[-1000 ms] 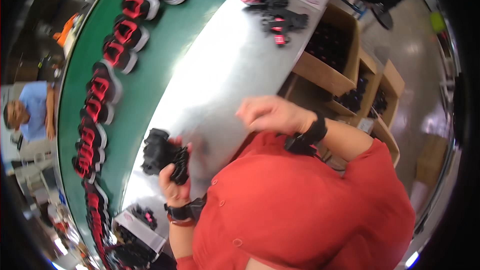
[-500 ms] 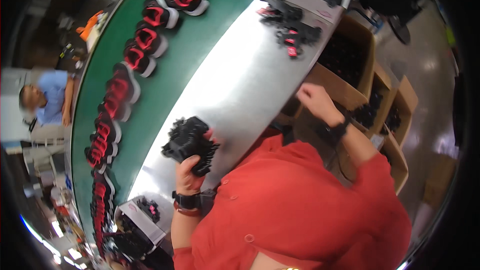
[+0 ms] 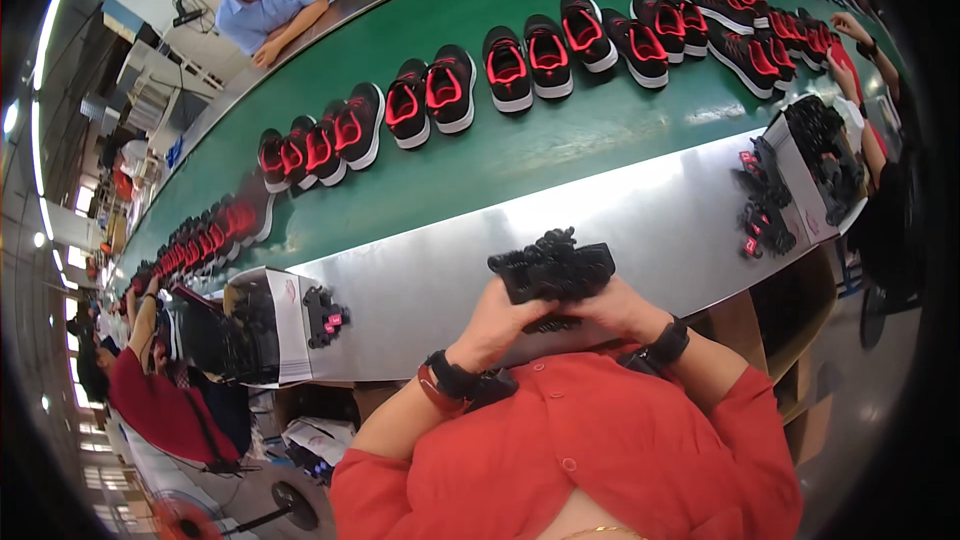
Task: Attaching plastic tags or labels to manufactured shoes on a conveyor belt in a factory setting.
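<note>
Black shoe point(image 3: 552, 272) in hand, held over near edge of steel tabletop point(image 3: 640, 230).
Left hand point(image 3: 497, 318) and right hand point(image 3: 618, 305) both clamped on it from below; work judged under way, shoe not yet on green belt point(image 3: 560, 140) among finished pairs point(image 3: 530, 55).

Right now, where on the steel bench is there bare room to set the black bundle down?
Bare steel bench lies between the black bundle and the black-and-red pile at right; also left, toward the small black pieces. The green belt is crowded with shoes.
</note>
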Action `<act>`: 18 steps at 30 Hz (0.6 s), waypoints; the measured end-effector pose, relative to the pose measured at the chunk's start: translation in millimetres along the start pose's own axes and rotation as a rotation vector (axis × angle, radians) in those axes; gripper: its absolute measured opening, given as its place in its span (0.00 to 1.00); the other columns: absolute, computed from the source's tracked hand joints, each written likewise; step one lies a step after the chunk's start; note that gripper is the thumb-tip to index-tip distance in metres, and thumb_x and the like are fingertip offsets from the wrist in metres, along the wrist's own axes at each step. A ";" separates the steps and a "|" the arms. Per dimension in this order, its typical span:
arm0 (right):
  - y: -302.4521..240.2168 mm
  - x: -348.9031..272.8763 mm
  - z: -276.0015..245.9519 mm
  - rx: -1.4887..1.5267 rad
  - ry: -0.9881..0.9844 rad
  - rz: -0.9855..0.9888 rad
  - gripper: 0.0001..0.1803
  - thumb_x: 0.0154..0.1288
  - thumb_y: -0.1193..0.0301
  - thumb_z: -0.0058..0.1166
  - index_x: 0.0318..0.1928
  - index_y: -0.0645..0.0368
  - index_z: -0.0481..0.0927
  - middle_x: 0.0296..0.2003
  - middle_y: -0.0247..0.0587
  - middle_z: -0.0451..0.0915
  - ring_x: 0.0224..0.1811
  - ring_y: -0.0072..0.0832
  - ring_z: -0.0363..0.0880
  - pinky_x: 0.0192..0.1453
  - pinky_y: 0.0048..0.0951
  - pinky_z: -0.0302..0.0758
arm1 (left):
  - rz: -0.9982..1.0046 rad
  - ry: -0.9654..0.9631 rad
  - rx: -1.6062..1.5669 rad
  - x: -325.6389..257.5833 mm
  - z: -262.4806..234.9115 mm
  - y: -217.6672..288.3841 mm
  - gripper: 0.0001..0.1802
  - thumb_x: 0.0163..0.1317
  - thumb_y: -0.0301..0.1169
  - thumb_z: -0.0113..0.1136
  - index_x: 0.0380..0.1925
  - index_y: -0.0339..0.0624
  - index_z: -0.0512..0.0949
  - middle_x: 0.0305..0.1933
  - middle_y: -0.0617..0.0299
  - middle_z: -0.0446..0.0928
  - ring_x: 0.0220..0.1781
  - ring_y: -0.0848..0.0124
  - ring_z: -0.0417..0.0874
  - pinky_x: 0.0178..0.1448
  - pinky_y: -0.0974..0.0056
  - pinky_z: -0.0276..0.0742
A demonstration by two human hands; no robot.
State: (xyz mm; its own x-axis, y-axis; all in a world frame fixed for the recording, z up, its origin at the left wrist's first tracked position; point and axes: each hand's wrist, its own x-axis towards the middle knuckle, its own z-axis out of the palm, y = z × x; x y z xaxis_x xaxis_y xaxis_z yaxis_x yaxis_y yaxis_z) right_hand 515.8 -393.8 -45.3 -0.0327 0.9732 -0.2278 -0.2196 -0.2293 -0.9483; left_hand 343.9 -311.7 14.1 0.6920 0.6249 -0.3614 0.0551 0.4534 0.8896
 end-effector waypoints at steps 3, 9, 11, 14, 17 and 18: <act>-28.2 19.2 8.8 -0.294 -0.042 -0.181 0.20 0.57 0.70 0.65 0.51 0.59 0.80 0.43 0.44 0.83 0.44 0.31 0.81 0.51 0.31 0.76 | -0.045 0.125 -0.057 -1.1 -25.8 -9.3 0.18 0.59 0.25 0.67 0.50 0.39 0.78 0.46 0.65 0.80 0.47 0.74 0.80 0.52 0.66 0.76; -43.2 48.9 -5.7 -0.112 0.067 0.144 0.18 0.56 0.69 0.66 0.46 0.61 0.79 0.32 0.30 0.81 0.34 0.19 0.74 0.39 0.29 0.73 | 0.084 0.219 -0.275 17.7 -55.3 -23.3 0.12 0.62 0.21 0.62 0.46 0.37 0.79 0.44 0.62 0.82 0.46 0.70 0.82 0.53 0.63 0.78; -56.7 53.5 -20.1 -0.406 0.161 0.068 0.20 0.56 0.71 0.65 0.48 0.61 0.77 0.32 0.34 0.80 0.34 0.22 0.74 0.40 0.28 0.72 | 0.061 0.189 -0.426 18.8 -74.0 -31.8 0.12 0.62 0.20 0.61 0.47 0.36 0.78 0.44 0.59 0.82 0.47 0.66 0.83 0.55 0.60 0.78; -66.1 54.8 -52.6 -1.144 0.223 -0.201 0.26 0.55 0.78 0.57 0.56 0.60 0.72 0.41 0.45 0.79 0.46 0.42 0.77 0.50 0.38 0.71 | 0.019 0.165 -0.525 18.6 -88.8 -28.1 0.14 0.59 0.21 0.64 0.45 0.39 0.75 0.43 0.57 0.79 0.49 0.58 0.82 0.60 0.50 0.76; -66.4 44.7 -69.3 -1.523 0.075 -0.045 0.33 0.54 0.79 0.56 0.63 0.62 0.67 0.52 0.48 0.75 0.57 0.44 0.71 0.59 0.43 0.66 | 0.004 0.098 -0.634 29.5 -93.3 -28.1 0.17 0.57 0.19 0.66 0.45 0.43 0.74 0.44 0.60 0.77 0.53 0.58 0.81 0.63 0.47 0.75; -65.2 40.6 -70.1 -1.543 0.015 0.027 0.35 0.53 0.79 0.55 0.65 0.62 0.65 0.54 0.49 0.73 0.60 0.44 0.69 0.61 0.44 0.65 | 0.001 0.071 -0.674 35.6 -93.1 -28.9 0.18 0.56 0.18 0.66 0.45 0.44 0.74 0.45 0.61 0.77 0.54 0.58 0.80 0.64 0.47 0.75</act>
State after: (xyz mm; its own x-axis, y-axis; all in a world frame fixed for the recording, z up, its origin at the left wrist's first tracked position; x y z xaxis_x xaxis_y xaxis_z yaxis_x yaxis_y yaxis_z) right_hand 597.1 -340.6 -8.2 -0.0084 0.9705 -0.2408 0.9690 -0.0515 -0.2414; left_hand 299.9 -243.4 -50.5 0.6414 0.6554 -0.3987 -0.4226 0.7356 0.5294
